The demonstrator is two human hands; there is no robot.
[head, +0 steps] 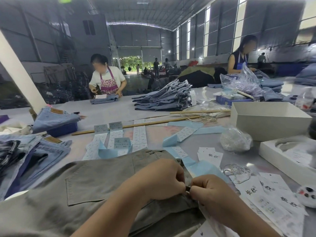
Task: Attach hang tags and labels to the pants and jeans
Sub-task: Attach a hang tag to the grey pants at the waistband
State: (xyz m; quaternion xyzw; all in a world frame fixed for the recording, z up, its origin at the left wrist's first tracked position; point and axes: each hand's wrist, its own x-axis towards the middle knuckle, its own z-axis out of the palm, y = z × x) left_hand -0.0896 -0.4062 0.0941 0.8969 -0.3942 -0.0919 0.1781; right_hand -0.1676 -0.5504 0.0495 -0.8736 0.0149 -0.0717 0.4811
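Here both hands, left [159, 178] & right [211, 190], are pinched shut on a small dark bit at the olive pants [95, 178] edge; what's held can't be told. If grip is eased, the bit could be lost, and hang tags [266, 194] nearby could be swept off the table [111, 110]

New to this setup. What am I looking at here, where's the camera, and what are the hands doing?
There is no machine: a person wears one wide-angle camera on the head, looking down at their own hands. The left hand and right hand meet at the edge of grey pants spread on the table, pinching something small there; what it is cannot be told. Nearby lie white hang tags, sheets of sticker labels, blue backing strips, a stack of folded jeans and an open white box. Other workers stand behind.
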